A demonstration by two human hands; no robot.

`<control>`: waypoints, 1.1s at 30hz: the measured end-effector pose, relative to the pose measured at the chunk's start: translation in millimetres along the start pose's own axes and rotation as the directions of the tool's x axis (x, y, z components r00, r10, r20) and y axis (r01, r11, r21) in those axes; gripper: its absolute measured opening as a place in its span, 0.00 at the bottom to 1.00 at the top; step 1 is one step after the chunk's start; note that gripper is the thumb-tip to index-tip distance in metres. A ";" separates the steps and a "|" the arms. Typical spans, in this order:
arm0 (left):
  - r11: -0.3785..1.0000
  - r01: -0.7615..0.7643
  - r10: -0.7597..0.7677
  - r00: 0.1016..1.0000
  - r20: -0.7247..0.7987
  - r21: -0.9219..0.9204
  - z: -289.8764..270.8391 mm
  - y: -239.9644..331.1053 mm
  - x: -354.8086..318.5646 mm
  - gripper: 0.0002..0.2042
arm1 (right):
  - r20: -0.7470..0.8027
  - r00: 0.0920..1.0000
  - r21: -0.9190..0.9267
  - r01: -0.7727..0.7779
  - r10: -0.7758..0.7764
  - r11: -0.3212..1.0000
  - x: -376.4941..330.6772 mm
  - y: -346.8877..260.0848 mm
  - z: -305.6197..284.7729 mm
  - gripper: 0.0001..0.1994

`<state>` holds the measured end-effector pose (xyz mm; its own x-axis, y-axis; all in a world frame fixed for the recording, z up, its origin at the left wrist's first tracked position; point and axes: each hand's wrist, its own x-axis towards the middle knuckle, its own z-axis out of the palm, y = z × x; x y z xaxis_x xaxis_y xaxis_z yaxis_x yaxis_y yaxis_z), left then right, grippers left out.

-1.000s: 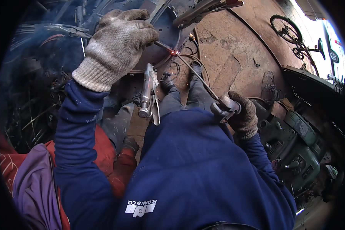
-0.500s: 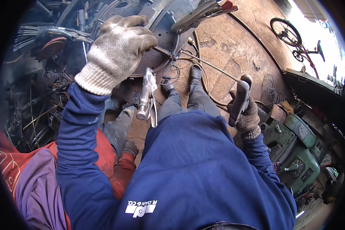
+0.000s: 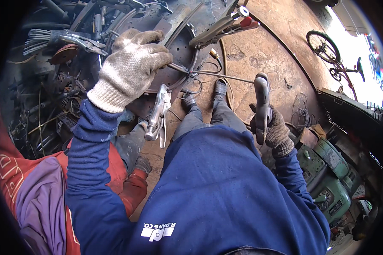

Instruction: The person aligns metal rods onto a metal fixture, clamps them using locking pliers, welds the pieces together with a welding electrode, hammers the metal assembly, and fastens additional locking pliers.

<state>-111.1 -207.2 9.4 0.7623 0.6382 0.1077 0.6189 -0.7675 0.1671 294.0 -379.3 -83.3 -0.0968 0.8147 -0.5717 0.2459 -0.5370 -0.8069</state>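
Note:
My gloved left hand point(image 3: 134, 63) is closed round a short metal rod point(image 3: 177, 67), its end meeting the rim of a curved metal ring point(image 3: 171, 87). In my gloved right hand point(image 3: 274, 129) is a welding electrode holder point(image 3: 263, 106). A long thin welding electrode point(image 3: 225, 76) runs left from it, its tip at or very near the spot where the rod meets the ring. One pair of locking pliers point(image 3: 158, 114) grips the ring's near edge. Another pair of locking pliers point(image 3: 219, 32) is clamped at its upper right.
A person in a red top point(image 3: 115, 165) crouches at my left. Metal scraps and tools point(image 3: 68, 40) crowd the dark worktable. A hose point(image 3: 227, 68) crosses the floor by my shoes. At right are a green machine point(image 3: 330, 191), a wire coil point(image 3: 301, 110) and a bicycle point(image 3: 336, 59).
The electrode has swung to a flatter angle, as my right hand turned the holder more upright. My left hand stays on the rod. The whole view has shifted slightly.

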 end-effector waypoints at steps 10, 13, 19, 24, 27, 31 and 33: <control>0.999 0.039 -0.039 0.999 0.010 0.002 -2.0 12.5 -8.0 0.20 | 0.093 0.996 -0.088 0.017 -0.009 0.996 15.6 12.0 -29.3 0.30; 0.999 0.041 -0.041 0.999 0.017 0.016 -3.5 14.2 -7.8 0.20 | 0.145 0.988 -0.081 -0.032 0.044 0.996 17.8 4.0 -31.2 0.35; 0.999 0.038 -0.038 0.999 0.011 0.022 -6.3 15.7 -7.2 0.22 | 0.152 0.988 -0.130 0.013 0.007 0.991 21.6 2.4 -33.3 0.34; 0.999 0.034 -0.035 0.999 0.020 0.035 -4.8 15.6 -5.0 0.22 | 0.158 0.987 -0.120 0.012 0.007 0.993 21.0 -3.1 -32.0 0.33; 0.999 0.029 -0.029 1.000 -0.007 0.023 -3.4 14.5 -6.5 0.21 | 0.161 0.987 -0.122 0.028 -0.008 0.992 21.0 -1.2 -32.8 0.33; 1.000 0.018 -0.017 1.000 -0.018 0.024 -2.2 14.7 -5.2 0.20 | 0.158 0.987 -0.103 0.003 0.014 0.995 20.4 -1.8 -32.4 0.34; 0.999 0.019 -0.019 1.000 -0.008 0.031 -3.1 14.8 -5.4 0.20 | 0.158 0.987 -0.099 0.004 0.012 0.995 20.3 -6.3 -29.7 0.33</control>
<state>-106.6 -221.8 14.3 0.7489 0.6531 0.1125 0.6389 -0.7566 0.1390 319.1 -352.9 -85.4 -0.2452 0.7635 -0.5974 0.3402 -0.5093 -0.7905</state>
